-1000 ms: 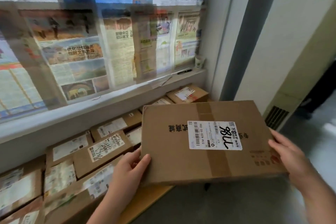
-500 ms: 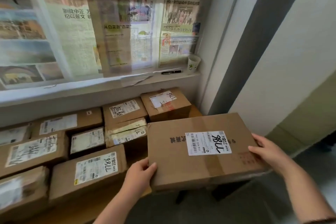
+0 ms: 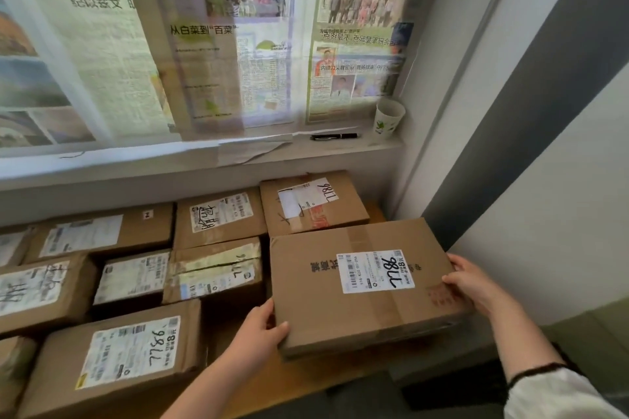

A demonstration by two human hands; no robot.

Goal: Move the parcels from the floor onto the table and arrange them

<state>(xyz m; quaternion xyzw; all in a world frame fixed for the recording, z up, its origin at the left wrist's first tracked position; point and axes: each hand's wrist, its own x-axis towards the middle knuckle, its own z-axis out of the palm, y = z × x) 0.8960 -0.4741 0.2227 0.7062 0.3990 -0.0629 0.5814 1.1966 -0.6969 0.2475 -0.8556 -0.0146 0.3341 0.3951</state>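
1. Head view: a flat brown cardboard parcel with a white label (image 3: 323, 299) is held label-up between both hands, at the right end of the wooden table (image 3: 306, 374).
2. The left grip (image 3: 262, 330) pinches the parcel's near left corner, with the thumb on the top face and the fingers hidden underneath. The right grip (image 3: 476, 286) clasps the right short edge, thumb on top and fingers curled round the side.
3. The parcel's long axis runs left to right across the view, so each grip holds one end and the parcel lies directly between them. Neither hand is the nearer one, so I judge that any shift must be made by both together.
4. Its far long edge is just beside, perhaps touching, the brown box with red tape (image 3: 313, 204) behind it. Its left edge is near the split-topped taped box (image 3: 214, 269), with a dark gap between them.
5. I cannot tell whether the underside already rests on the table or hangs just above it.
6. The right end seems to reach past the table's end, over the dark floor. Setting it down will probably call for a slide to the left into that gap, keeping the long axis parallel to the back row.
7. More labelled boxes cover the table to the left, including a large brown box with a handwritten label (image 3: 126, 350) in front.
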